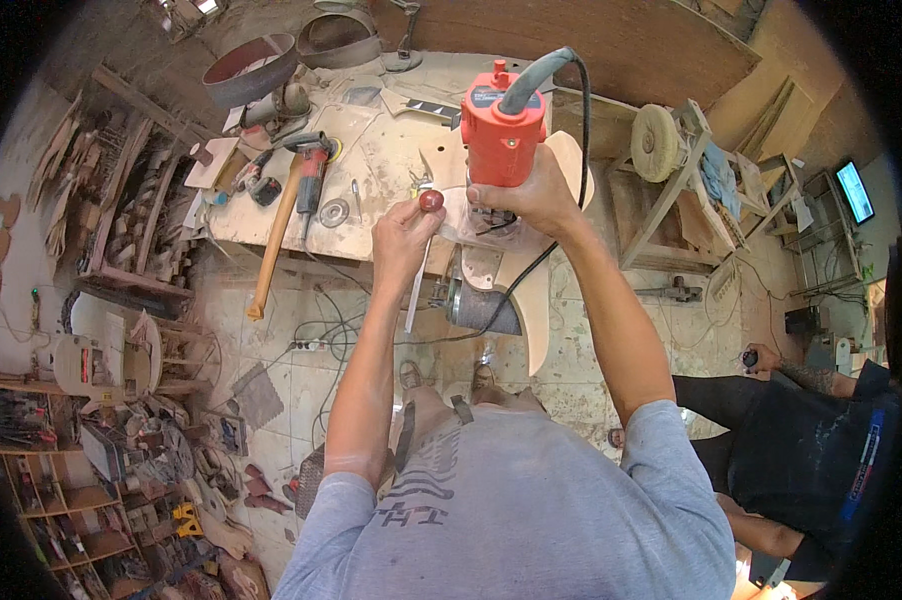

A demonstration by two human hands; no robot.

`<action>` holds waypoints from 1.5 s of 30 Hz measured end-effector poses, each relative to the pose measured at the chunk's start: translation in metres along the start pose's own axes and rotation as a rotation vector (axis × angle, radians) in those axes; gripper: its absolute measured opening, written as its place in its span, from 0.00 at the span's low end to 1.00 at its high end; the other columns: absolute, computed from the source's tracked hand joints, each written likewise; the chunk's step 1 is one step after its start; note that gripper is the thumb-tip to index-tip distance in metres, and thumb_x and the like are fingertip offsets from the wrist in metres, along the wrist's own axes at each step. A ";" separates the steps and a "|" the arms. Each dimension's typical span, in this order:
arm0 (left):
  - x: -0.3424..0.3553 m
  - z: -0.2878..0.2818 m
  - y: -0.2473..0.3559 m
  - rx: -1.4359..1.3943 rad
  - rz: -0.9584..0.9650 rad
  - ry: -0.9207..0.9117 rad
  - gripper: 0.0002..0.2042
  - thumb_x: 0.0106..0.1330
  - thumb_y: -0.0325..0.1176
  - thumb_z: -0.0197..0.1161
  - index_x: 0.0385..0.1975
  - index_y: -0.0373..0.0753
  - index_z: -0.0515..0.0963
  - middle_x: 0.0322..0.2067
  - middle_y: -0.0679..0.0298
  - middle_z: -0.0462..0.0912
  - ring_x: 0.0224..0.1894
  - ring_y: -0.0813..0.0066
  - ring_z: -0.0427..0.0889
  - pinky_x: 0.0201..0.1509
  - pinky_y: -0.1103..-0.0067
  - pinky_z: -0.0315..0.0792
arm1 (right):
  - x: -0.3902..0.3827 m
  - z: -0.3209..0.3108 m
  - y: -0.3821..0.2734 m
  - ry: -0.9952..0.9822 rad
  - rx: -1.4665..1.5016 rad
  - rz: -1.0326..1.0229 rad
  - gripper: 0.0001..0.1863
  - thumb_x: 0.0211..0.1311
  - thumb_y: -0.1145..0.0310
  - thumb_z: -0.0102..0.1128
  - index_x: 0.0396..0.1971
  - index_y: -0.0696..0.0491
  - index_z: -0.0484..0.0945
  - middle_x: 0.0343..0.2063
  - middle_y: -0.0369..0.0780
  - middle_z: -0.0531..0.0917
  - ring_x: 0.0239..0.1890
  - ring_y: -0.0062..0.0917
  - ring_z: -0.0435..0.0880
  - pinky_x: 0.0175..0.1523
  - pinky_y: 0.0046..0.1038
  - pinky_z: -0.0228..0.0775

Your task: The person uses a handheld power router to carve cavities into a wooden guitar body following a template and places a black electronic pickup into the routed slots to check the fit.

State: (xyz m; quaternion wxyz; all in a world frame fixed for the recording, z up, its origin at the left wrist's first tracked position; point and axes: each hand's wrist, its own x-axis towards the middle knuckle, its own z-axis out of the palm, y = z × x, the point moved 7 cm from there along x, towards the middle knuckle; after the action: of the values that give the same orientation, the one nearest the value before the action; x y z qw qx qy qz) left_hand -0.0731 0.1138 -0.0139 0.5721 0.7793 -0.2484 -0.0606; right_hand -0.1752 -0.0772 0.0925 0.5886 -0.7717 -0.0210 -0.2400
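My right hand (536, 200) is wrapped round the lower body of a red router (503, 135), which stands upright with a black cable coming out of its top. Below it lies a pale wooden piece (537, 320), shaped like an electric guitar body with a pointed horn. To the left of the router, my left hand (401, 240) is closed on a round dark-red knob (431, 200); whether the knob joins the router is hidden. A thin pale strip (417, 290) hangs beneath that hand. The router's bit cannot be seen.
On the dusty workbench (271, 222) lie an angle grinder (313, 180), a cordless drill (261, 185) and a wooden bar (276, 240). A sanding drum (486, 308) sits under the guitar body. Cables (341, 335) cross the floor. A co-worker in black (801, 450) is at right.
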 end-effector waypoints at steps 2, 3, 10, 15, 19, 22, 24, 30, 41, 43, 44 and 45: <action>0.000 0.000 -0.005 -0.084 -0.047 0.008 0.16 0.69 0.40 0.72 0.52 0.40 0.89 0.35 0.57 0.91 0.37 0.75 0.87 0.45 0.74 0.77 | 0.002 0.003 0.010 0.011 0.005 0.018 0.27 0.48 0.58 0.85 0.44 0.56 0.85 0.39 0.35 0.88 0.42 0.21 0.86 0.51 0.30 0.78; 0.000 -0.001 -0.008 -0.125 -0.072 0.014 0.17 0.69 0.39 0.72 0.53 0.39 0.89 0.35 0.57 0.91 0.36 0.76 0.86 0.44 0.74 0.78 | 0.004 0.005 0.010 0.013 -0.006 0.013 0.26 0.48 0.58 0.85 0.44 0.56 0.85 0.38 0.35 0.88 0.42 0.21 0.86 0.51 0.30 0.78; 0.002 -0.007 -0.005 -0.084 -0.077 0.049 0.19 0.68 0.39 0.72 0.56 0.39 0.88 0.32 0.56 0.92 0.33 0.82 0.85 0.41 0.75 0.78 | 0.013 0.010 -0.001 0.011 -0.054 0.007 0.24 0.46 0.60 0.84 0.42 0.55 0.86 0.38 0.36 0.89 0.41 0.21 0.86 0.50 0.30 0.78; -0.001 -0.006 -0.002 -0.026 -0.093 0.005 0.18 0.69 0.39 0.72 0.55 0.39 0.88 0.36 0.56 0.92 0.36 0.79 0.86 0.43 0.74 0.78 | 0.008 0.007 0.009 -0.004 -0.042 0.040 0.26 0.46 0.61 0.85 0.45 0.55 0.86 0.39 0.36 0.89 0.42 0.22 0.86 0.52 0.30 0.79; -0.001 -0.001 -0.005 -0.056 -0.024 -0.017 0.16 0.68 0.40 0.73 0.52 0.41 0.89 0.41 0.58 0.91 0.42 0.71 0.88 0.50 0.73 0.78 | 0.004 -0.001 0.012 -0.040 -0.067 0.054 0.29 0.47 0.61 0.85 0.49 0.55 0.84 0.40 0.35 0.89 0.44 0.22 0.87 0.54 0.30 0.79; 0.000 0.003 -0.002 -0.043 -0.007 -0.029 0.15 0.67 0.41 0.74 0.51 0.43 0.90 0.44 0.57 0.91 0.46 0.66 0.89 0.53 0.73 0.78 | -0.001 -0.003 0.007 -0.023 -0.020 0.044 0.30 0.47 0.61 0.86 0.50 0.55 0.83 0.41 0.35 0.89 0.44 0.22 0.87 0.54 0.30 0.80; 0.000 0.003 -0.004 -0.053 -0.001 -0.021 0.16 0.67 0.41 0.74 0.51 0.44 0.90 0.46 0.57 0.90 0.48 0.64 0.89 0.54 0.72 0.78 | -0.002 -0.003 -0.007 -0.033 0.012 0.037 0.31 0.46 0.61 0.86 0.51 0.55 0.83 0.41 0.35 0.89 0.44 0.22 0.87 0.54 0.30 0.80; -0.002 0.003 0.026 0.181 0.028 -0.104 0.18 0.66 0.42 0.76 0.53 0.43 0.90 0.53 0.53 0.87 0.54 0.64 0.86 0.61 0.71 0.77 | -0.009 -0.014 0.008 -0.025 -0.054 0.080 0.31 0.46 0.61 0.86 0.51 0.55 0.83 0.42 0.36 0.89 0.46 0.22 0.87 0.54 0.30 0.79; 0.006 0.006 0.008 0.244 0.024 -0.058 0.23 0.57 0.54 0.79 0.49 0.48 0.92 0.60 0.52 0.84 0.57 0.53 0.86 0.61 0.64 0.78 | -0.010 -0.017 -0.009 -0.017 0.049 0.024 0.35 0.46 0.62 0.86 0.55 0.55 0.80 0.43 0.37 0.88 0.47 0.23 0.87 0.55 0.31 0.80; 0.007 0.008 0.009 0.272 0.027 -0.050 0.23 0.57 0.54 0.78 0.49 0.48 0.92 0.59 0.51 0.85 0.57 0.52 0.87 0.61 0.64 0.78 | -0.010 -0.019 -0.011 -0.014 0.040 0.024 0.34 0.46 0.63 0.86 0.54 0.55 0.80 0.43 0.37 0.88 0.46 0.23 0.87 0.54 0.31 0.80; 0.008 0.008 0.014 0.295 0.034 -0.052 0.23 0.57 0.54 0.78 0.49 0.48 0.92 0.59 0.51 0.85 0.57 0.52 0.87 0.61 0.64 0.78 | -0.010 -0.021 -0.006 -0.007 0.038 0.032 0.34 0.46 0.63 0.86 0.54 0.55 0.81 0.43 0.37 0.88 0.46 0.23 0.87 0.54 0.31 0.80; 0.008 0.009 0.018 0.318 0.042 -0.053 0.23 0.57 0.54 0.78 0.49 0.48 0.92 0.59 0.51 0.85 0.57 0.52 0.87 0.61 0.63 0.78 | -0.010 -0.022 -0.003 0.000 0.036 0.040 0.33 0.46 0.63 0.86 0.53 0.55 0.81 0.42 0.36 0.88 0.45 0.23 0.87 0.54 0.30 0.80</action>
State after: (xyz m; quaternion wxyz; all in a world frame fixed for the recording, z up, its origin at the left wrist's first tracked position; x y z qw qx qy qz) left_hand -0.0748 0.0985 0.0013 0.4360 0.8528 -0.2861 -0.0293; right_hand -0.1925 -0.0939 0.0953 0.6070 -0.7613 -0.0100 -0.2276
